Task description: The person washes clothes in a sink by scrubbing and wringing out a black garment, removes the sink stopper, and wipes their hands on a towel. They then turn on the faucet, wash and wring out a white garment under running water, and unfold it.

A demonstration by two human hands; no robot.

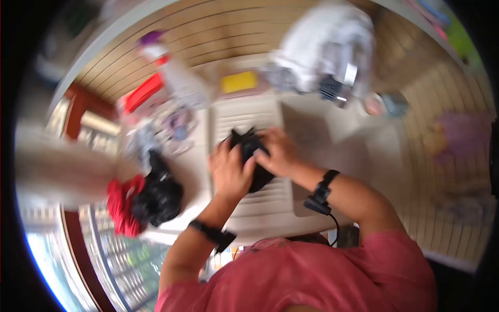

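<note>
A crumpled black bundle [261, 178] lies on the ridged washboard [244, 115] of a pale laundry sink; blur hides whether it is cloth or a plastic bag. My left hand [228, 169] presses on its left side, fingers curved over it. From the right, my right hand [279, 153] grips it with fingers and thumb bent round the top. Short pointed tips of the bundle stick up between the hands. Part of it is hidden under my fingers.
On the left ledge sit a shiny black bundle [162, 196], a red cloth [125, 205] and small crumpled items [176, 125]. Behind are a white bottle [182, 83], a red-topped box [144, 92] and a yellow bar [239, 81]. White laundry [327, 41] is piled back right, beyond the basin [353, 166].
</note>
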